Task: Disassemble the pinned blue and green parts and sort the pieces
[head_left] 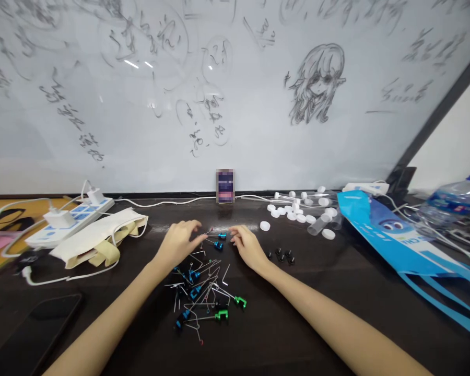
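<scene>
My left hand (180,239) rests on the dark table (297,324) with fingers curled, pinching a thin wire pin whose end points right toward a small blue part (220,236). My right hand (247,245) lies just right of that part, fingers bent toward it; whether it holds anything is hidden. Below both hands lies a heap of thin metal pins with blue and green ends (203,295). A few small black pieces (282,255) sit right of my right hand.
A whiteboard (141,130) with scribbles stands behind. At left are a cloth bag (97,237), a power strip (68,219) and a dark phone (35,334). White caps and clear tubes (301,211), a blue bag (395,235) and a water bottle (454,201) lie at right.
</scene>
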`<state>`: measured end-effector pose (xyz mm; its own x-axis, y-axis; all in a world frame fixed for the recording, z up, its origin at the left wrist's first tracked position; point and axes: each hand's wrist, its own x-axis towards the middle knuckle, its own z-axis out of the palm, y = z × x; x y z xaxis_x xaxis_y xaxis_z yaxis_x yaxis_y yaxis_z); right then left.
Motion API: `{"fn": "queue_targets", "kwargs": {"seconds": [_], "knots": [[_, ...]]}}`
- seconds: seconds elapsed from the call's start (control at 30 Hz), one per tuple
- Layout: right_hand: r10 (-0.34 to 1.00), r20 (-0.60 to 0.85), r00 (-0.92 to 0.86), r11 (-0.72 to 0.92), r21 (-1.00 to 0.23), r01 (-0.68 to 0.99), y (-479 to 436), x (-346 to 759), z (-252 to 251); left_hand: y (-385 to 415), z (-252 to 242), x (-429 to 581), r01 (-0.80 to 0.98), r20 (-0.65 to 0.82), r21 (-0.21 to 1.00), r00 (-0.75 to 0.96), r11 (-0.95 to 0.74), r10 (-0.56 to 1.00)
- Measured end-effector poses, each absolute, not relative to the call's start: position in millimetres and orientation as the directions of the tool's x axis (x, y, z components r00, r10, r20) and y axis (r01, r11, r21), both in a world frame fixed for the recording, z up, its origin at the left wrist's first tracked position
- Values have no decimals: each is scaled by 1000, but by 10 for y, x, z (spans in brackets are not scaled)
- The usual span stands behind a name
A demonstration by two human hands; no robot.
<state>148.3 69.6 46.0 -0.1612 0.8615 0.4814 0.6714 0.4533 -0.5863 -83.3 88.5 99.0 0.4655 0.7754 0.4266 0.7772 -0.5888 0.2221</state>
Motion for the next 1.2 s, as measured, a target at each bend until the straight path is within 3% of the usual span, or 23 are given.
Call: {"fn": "queue_targets", "kwargs": {"seconds": [0.1, 0.2, 0.43, 0.67, 0.87, 1.2], "knots": [[846, 505, -172, 484, -590, 646, 615, 1452, 513, 851, 999, -1167, 773, 283, 392, 415, -499, 865], [837, 507, -204, 508, -585, 632, 544, 1391, 588, 816, 938, -1412, 775, 180, 431, 427, -462, 886], [781, 424, -458, 619, -437, 653, 486, 1323, 626, 734, 956, -1514, 846, 112, 377, 363, -378, 925], [787, 431, -441, 600, -371, 709, 533, 1335, 557, 685, 1005, -1594, 905, -136, 307, 347, -294, 928], [756, 465, -461, 630, -323, 706, 500, 1332, 576, 656, 1017, -1537, 903, -164, 331, 342, -275, 925], [727, 513, -456, 673, -404, 619, 439, 1300, 687, 631, 1177, -1531, 685, -127, 682, 454, -255, 882]]}}
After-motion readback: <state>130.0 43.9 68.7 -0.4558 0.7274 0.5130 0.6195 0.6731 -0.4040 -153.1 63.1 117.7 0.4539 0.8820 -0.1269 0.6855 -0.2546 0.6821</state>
